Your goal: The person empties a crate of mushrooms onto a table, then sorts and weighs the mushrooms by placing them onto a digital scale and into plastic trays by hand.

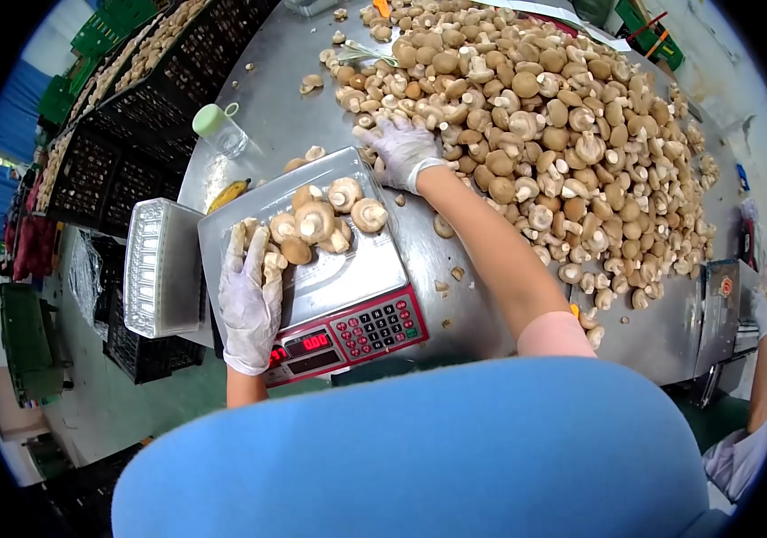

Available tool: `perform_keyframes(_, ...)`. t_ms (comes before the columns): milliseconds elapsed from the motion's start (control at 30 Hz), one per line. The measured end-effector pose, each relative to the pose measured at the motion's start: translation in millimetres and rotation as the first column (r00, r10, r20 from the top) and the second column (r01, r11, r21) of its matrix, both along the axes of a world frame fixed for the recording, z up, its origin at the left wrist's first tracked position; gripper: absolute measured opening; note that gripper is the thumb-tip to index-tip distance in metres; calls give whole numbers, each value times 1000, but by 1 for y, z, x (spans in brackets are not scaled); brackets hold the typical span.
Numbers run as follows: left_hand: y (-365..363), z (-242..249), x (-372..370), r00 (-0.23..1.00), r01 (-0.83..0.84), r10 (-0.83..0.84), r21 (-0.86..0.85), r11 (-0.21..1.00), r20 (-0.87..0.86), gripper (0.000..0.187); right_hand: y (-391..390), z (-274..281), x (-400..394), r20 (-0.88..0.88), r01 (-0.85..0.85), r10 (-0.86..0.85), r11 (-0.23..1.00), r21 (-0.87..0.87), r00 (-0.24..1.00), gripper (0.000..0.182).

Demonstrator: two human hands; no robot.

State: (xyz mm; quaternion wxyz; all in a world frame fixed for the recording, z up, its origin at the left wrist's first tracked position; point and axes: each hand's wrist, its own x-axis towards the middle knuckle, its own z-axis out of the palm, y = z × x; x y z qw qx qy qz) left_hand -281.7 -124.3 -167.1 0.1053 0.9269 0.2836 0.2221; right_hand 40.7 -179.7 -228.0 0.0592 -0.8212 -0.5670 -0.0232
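My left hand, in a whitish glove, lies along the left side of the metal weighing scale, fingers stretched out beside the mushrooms on its pan. Several brown-capped mushrooms sit there in a loose cluster, some stem up. A red display on the scale's front panel reads 0.00. Beyond the pan's far right corner, my right hand, also gloved, rests with spread fingers at the near left edge of a big mushroom pile. What lies under its palm is hidden.
Left of the scale stands a stack of clear plastic trays. A banana and a green-lidded bottle are behind it. Black crates of mushrooms line the table's left side. At far right, another person's arm shows.
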Motion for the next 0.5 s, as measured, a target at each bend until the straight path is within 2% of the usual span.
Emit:
perform_keyframes(33, 0, -1, -1, 1000, 5, -5, 11, 1000, -1, 39, 9, -9, 2, 35, -41, 39, 998, 55, 999, 65)
perform_keyframes(167, -3, -2, -8, 998, 44, -45, 41, 998, 32, 41, 27, -5, 4, -69, -132, 124, 982, -137, 990, 30)
perform_keyframes(233, -6, 0, -6, 999, 40, -41, 21, 999, 27, 42, 24, -25, 7, -8, -128, 130, 987, 101, 992, 21)
perform_keyframes(300, -11, 3, -5, 999, 39, -39, -4, 999, 14, 43, 22, -28, -1, 54, -25, 20, 994, 102, 998, 21)
perform_keyframes(333, -13, 4, -5, 999, 36, -36, -16, 999, 5, 44, 29, -37, -2, 121, 25, -48, 983, 184, 992, 23)
perform_keyframes(433, -16, 8, -4, 999, 25, -26, -56, 998, -18, 45, 22, -51, 5, 168, 47, -77, 983, 176, 983, 21)
perform_keyframes(467, -15, 11, -2, 999, 18, -20, -78, 997, -26, 46, 10, -37, 4, 163, 29, -61, 981, 193, 985, 20)
perform_keyframes(500, -15, 15, 1, 999, 13, -17, -106, 994, -35, 46, -1, -21, 6, 73, 11, -28, 975, 222, 997, 21)
